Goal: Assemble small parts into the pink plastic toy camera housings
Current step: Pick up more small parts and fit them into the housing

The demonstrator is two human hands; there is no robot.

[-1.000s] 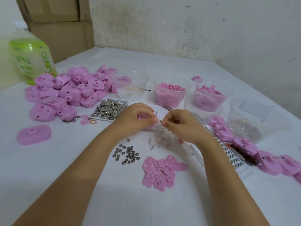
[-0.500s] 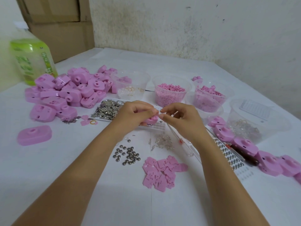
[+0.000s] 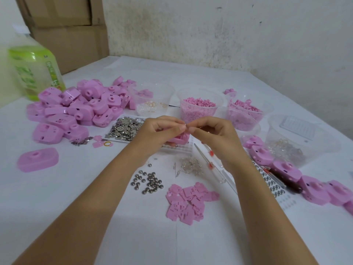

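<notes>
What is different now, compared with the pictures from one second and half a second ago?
The left hand and right hand have risen a little in the picture, still touching each other. The pink plastic toy camera housing in the left hand's grip shows more below its fingers. Nothing was taken or let go. The pile of pink housings, small steel balls and clear plastic bowls stayed put.

Assembly workshop: heaped pink housings, parts tubs (cartons behind).
</notes>
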